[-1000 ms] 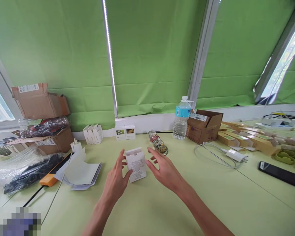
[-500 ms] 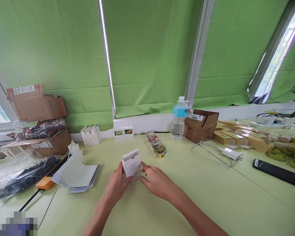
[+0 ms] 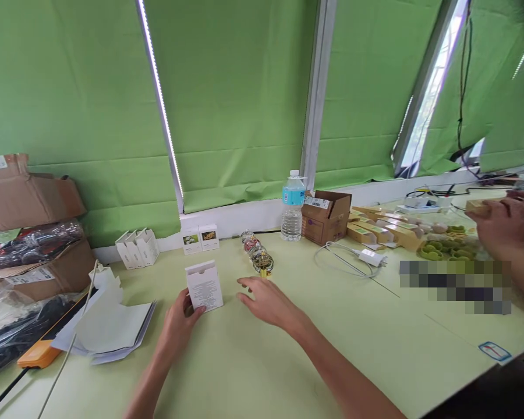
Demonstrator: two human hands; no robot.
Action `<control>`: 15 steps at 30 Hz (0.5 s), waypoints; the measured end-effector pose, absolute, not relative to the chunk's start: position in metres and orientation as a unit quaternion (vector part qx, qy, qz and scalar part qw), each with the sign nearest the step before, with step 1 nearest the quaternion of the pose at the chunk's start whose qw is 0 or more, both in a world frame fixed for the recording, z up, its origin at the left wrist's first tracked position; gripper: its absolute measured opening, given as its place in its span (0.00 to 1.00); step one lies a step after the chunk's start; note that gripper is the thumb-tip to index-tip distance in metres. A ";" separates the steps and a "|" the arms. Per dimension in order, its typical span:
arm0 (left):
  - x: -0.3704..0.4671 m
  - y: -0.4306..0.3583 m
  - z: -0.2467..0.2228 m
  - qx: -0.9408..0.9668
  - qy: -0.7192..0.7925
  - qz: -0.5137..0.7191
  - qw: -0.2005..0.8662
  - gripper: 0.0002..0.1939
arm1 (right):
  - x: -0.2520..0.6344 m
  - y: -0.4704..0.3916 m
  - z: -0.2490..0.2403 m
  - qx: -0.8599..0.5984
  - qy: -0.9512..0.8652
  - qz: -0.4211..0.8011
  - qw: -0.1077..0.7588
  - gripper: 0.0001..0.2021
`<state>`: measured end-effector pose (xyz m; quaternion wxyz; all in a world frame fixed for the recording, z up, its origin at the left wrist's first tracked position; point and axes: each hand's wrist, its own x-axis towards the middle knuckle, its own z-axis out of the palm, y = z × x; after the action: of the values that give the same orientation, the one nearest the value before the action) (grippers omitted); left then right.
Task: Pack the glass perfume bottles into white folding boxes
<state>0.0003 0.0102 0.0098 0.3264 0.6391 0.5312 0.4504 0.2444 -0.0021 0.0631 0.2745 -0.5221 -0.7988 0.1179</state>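
Observation:
A small white box [image 3: 205, 285] with printed lines on its face stands upright on the table, its top flap raised. My left hand [image 3: 180, 319] grips it by the lower left corner, thumb on the front. Right of the box, my right hand [image 3: 266, 299] is off it, fingers stretched out and apart, holding nothing. Just beyond those fingers lies a row of round metallic trinkets [image 3: 257, 255], partly shiny gold and red; their exact kind is hard to make out.
Several white boxes [image 3: 137, 249] and two picture boxes [image 3: 199, 239] stand at the back. A water bottle [image 3: 292, 209], an open carton [image 3: 326, 216] and a white charger [image 3: 369, 257] are rightward. Papers [image 3: 109, 331] lie left. Another person's hand [image 3: 509, 224] is at far right.
My right hand has let go of the white box and moved right. The view has turned rightward, and another person's arm now shows at the right edge.

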 end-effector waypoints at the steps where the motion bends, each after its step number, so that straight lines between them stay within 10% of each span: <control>1: -0.001 0.012 0.008 0.640 0.525 0.455 0.330 0.22 | 0.250 0.004 0.064 -0.539 -0.779 0.111 0.299 0.14; 15: 0.007 -0.001 0.027 0.572 0.610 0.536 0.114 0.34 | 0.319 0.070 0.021 -0.621 -0.638 0.132 0.436 0.28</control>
<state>0.0068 -0.0012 0.0273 0.1141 0.5717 0.6105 0.5361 0.3192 0.0701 0.0213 0.4356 -0.6206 -0.6384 0.1324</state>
